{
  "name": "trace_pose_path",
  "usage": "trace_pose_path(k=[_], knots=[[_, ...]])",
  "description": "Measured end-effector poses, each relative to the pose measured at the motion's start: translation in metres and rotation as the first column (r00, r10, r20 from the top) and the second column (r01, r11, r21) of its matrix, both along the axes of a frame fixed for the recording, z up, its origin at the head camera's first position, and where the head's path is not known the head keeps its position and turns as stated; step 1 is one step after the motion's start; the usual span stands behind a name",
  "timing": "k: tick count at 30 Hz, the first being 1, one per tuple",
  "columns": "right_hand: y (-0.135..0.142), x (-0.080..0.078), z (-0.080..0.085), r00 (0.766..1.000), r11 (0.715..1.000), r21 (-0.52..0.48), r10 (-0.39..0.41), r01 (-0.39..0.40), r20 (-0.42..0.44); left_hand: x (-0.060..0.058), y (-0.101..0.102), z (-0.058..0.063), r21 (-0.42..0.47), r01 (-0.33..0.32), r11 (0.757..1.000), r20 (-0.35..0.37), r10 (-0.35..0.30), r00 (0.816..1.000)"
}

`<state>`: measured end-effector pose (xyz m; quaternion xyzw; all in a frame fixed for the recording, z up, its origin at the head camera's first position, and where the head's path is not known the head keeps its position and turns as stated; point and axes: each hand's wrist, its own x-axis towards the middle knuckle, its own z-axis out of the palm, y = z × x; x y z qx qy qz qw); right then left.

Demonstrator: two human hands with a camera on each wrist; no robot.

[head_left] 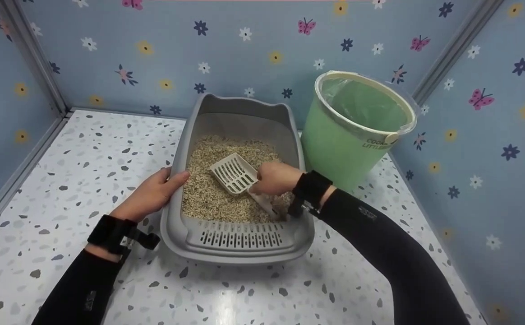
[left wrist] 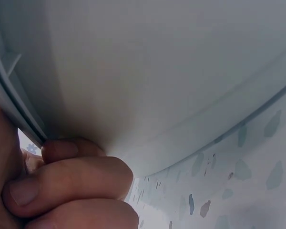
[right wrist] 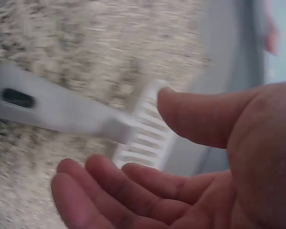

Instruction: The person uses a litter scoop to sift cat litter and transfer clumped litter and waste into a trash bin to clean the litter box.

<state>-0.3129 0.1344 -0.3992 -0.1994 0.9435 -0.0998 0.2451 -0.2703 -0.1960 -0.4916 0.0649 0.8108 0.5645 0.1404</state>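
Note:
A grey litter box [head_left: 240,253] stands on the speckled surface, holding tan granular litter [head_left: 215,203]. My left hand [head_left: 152,192] grips its left rim, thumb over the edge; in the left wrist view the curled fingers [left wrist: 76,181] lie under the rim against the outer wall. On the litter lies a pale slotted litter scoop [head_left: 234,174], its handle [right wrist: 62,107] slanting toward the front right corner of the box. Just over the handle is my right hand [head_left: 278,178]. Its thumb and fingers are spread apart around the handle in the right wrist view, with a gap to it.
A green bin [head_left: 334,144] with a clear liner stands close against the box's right side. Blue flowered panels [head_left: 244,49] enclose the back and both sides. The front of the box has a slotted ledge [head_left: 240,234]. White speckled surface [head_left: 86,180] extends to the left.

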Motion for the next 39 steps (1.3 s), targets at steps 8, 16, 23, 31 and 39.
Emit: trace_pose_path(k=[8, 16, 23, 31, 39], knots=[[0.055, 0.024, 0.043, 0.953, 0.929, -0.369, -0.138, 0.029, -0.271, 0.001, 0.000, -0.001, 0.001, 0.001, 1.000, 0.023, -0.001, 1.000], [0.122, 0.030, 0.002, 0.829, 0.715, -0.660, -0.500, 0.233, -0.249, 0.002, 0.002, 0.004, -0.026, 0.001, 1.000, 0.032, 0.000, 0.999], [0.130, 0.027, -0.056, 0.803, 0.659, -0.585, -0.595, 0.472, -0.023, 0.023, -0.001, 0.029, -0.128, 0.110, 0.986, 0.049, -0.104, 0.993], [0.128, 0.022, -0.084, 0.784, 0.394, -0.730, -0.538, 0.558, 0.309, 0.046, 0.002, 0.045, -0.241, 0.207, 0.948, 0.045, -0.202, 0.978], [0.127, 0.023, -0.091, 0.775, 0.274, -0.740, -0.389, 0.614, 0.499, 0.027, -0.014, 0.041, -0.201, 0.228, 0.953, 0.068, -0.219, 0.973]])
